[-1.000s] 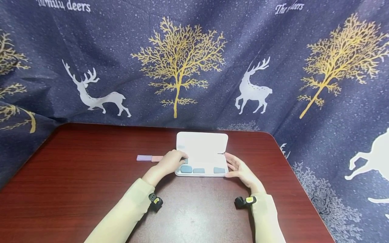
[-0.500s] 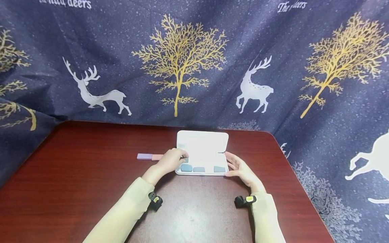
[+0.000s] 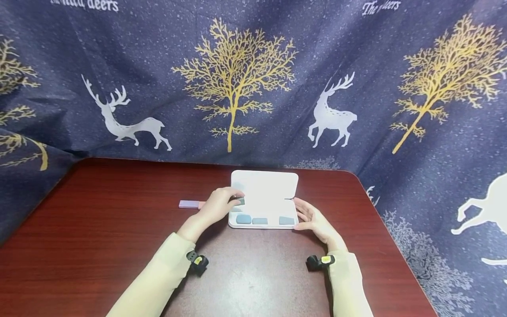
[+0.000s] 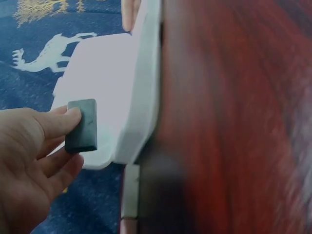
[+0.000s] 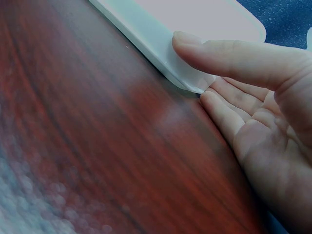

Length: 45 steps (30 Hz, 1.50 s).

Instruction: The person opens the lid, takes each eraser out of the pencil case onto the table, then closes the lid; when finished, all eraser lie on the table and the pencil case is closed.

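Observation:
A white hinged case (image 3: pixel 264 209) lies on the table with its lid (image 3: pixel 264 184) raised toward the curtain. My left hand (image 3: pixel 217 203) pinches a dark grey-green rectangular block (image 4: pixel 87 126) between thumb and fingers, over the left end of the case. Along the case's front edge are blue-grey pieces, one rounded (image 3: pixel 243 219), one in the middle (image 3: pixel 260 221) and one to the right (image 3: pixel 286 220). My right hand (image 3: pixel 314 222) holds the case's right end, its thumb (image 5: pixel 229 57) along the front wall and its fingers around the corner.
Left of the case, a purple bar (image 3: pixel 188 204) lies end to end with a pink one (image 3: pixel 201 204), which my left hand partly covers. The reddish-brown table (image 3: pixel 119 211) has a dark blue curtain (image 3: pixel 253 88) with deer and trees behind it.
My left hand has risen slightly up and to the left with the grey-green block, uncovering more of the case's left end. The right hand stays on the case.

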Tool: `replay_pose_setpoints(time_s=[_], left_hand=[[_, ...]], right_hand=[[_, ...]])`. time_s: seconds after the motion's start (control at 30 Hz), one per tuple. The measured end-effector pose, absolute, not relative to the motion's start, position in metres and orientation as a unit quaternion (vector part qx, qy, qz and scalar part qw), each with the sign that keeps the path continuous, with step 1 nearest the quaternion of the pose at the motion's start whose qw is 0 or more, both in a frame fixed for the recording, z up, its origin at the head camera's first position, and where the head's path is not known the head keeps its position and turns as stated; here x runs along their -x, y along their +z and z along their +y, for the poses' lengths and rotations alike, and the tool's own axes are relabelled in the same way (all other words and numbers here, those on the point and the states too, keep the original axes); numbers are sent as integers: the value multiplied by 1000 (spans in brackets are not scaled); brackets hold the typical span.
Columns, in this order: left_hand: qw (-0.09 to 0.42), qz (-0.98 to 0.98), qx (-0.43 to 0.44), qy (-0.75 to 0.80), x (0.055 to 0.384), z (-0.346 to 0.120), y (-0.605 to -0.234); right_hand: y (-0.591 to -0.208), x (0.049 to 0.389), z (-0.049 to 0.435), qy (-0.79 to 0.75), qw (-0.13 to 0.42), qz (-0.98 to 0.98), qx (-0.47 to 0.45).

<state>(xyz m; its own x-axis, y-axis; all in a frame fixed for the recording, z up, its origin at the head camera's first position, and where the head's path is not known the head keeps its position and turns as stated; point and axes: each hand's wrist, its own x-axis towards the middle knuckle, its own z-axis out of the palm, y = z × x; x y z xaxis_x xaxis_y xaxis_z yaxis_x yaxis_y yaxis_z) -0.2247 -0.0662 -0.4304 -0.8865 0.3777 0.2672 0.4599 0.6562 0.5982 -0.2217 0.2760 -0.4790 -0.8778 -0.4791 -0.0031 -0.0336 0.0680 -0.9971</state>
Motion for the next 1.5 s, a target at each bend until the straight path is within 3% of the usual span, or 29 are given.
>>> replay_pose_setpoints(time_s=[0.47, 1.0, 1.5], left_hand=[[75, -913, 224, -332, 224, -128, -420], [22, -935, 159, -317, 224, -206, -423], [-1, -945, 140, -296, 218, -234, -429]], right_hand=[[-479, 222, 276, -659, 175, 711, 169], [-480, 222, 276, -662, 173, 709, 172], [-483, 223, 277, -664, 168, 706, 181]])
